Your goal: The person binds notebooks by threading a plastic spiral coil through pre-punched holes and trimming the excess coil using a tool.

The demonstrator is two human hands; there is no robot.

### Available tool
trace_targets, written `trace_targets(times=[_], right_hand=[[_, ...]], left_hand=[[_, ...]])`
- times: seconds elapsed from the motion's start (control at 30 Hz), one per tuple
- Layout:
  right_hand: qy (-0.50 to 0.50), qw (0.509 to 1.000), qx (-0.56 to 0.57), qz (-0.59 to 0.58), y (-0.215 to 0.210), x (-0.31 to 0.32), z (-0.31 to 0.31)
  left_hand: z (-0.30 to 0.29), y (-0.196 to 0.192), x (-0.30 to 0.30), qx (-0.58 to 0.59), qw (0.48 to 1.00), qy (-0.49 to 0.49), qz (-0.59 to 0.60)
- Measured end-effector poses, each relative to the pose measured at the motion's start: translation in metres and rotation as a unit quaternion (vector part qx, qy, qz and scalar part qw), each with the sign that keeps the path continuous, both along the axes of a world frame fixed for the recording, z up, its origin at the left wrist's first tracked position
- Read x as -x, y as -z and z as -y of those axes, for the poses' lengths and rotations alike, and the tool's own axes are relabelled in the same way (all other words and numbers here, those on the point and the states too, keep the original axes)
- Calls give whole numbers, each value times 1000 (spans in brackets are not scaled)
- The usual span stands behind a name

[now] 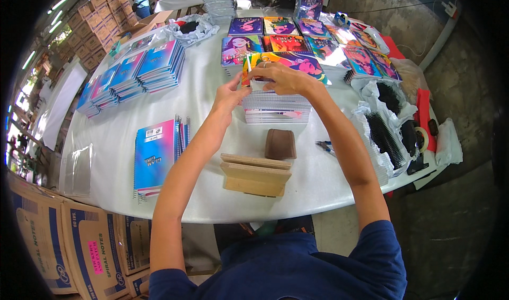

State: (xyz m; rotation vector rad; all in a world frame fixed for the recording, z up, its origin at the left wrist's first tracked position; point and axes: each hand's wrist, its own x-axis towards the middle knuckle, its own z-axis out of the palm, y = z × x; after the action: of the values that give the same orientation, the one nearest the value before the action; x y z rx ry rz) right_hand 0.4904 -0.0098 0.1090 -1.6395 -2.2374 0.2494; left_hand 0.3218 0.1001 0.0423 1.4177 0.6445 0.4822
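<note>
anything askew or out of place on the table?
Nothing damaged or spilled. Only oddity: crumpled white plastic wrapping lies loose at the far left of the white table, among tidy stacks of blue-and-pink spiral notebooks.

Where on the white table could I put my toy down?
Bare table lies between the blue notebook stacks and the stack under both hands. More room sits left of the blue notebook. The far end with colourful notebooks and the right edge with black spirals are crowded.
</note>
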Motion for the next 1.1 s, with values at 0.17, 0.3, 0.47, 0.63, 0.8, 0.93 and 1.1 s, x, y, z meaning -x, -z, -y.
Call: trace_targets(times=[0.17, 0.3, 0.47, 0.63, 0.8, 0.93, 1.1], right_hand=[[23, 999, -14, -47, 4, -2, 4], [-2, 999, -36, -14, 6, -2, 0], [-6, 999, -54, -3, 13, -9, -3], [105, 991, -87, 2, 13, 3, -2], [237, 956, -159, -68, 10, 7, 16], [208, 964, -133, -100, 5, 33, 36], [128, 947, -274, -104, 20, 35, 63]], left_hand=[[4, -22, -1, -14, 1000, -6, 1], [-9, -9, -4, 34, 999, 10, 28], [1, -2, -7, -47, 999, -17, -1], [-7, 5, -24, -282, 951, -125, -23], [11, -46, -20, -73, 994, -73, 31], [-6, -50, -40, 258, 957, 44, 128], [-6, -40, -26, 182, 953, 136, 199]])
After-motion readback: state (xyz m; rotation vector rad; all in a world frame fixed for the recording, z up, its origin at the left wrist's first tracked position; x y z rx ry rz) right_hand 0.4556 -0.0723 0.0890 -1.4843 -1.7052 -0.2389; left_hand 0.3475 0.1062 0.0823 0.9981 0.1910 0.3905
